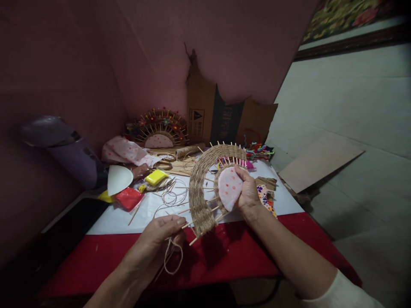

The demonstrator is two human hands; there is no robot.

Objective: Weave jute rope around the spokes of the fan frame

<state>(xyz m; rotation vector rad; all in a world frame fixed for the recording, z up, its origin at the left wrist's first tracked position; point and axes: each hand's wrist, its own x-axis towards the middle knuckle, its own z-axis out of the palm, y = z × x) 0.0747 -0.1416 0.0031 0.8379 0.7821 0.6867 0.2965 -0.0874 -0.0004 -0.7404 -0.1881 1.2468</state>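
Your left hand (165, 235) pinches a stick end of the woven fan (199, 184), a loop of twine (182, 258) hanging beneath that hand. Your right hand (248, 194) grasps the fan's spotted centre, holding it tilted above the table's (257, 244) front edge. Toward the left edge lie 1 red packet (129, 198) and 1 yellow packet (156, 176). Farther back are scissors (167, 161); near the back edge, 1 flowered fan (159, 141) stands left of torn cardboard (227, 115).

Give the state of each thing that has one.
Left hand: pinching a stick
Right hand: gripping the dotted half-disc
Woven fan: raised, bare sticks protruding
Twine: looped, hanging from left hand
Scissors: lying down, blades' opening unclear
Flowered fan: standing at the back
Cardboard: upright, torn along top
Pink cloth: crumpled
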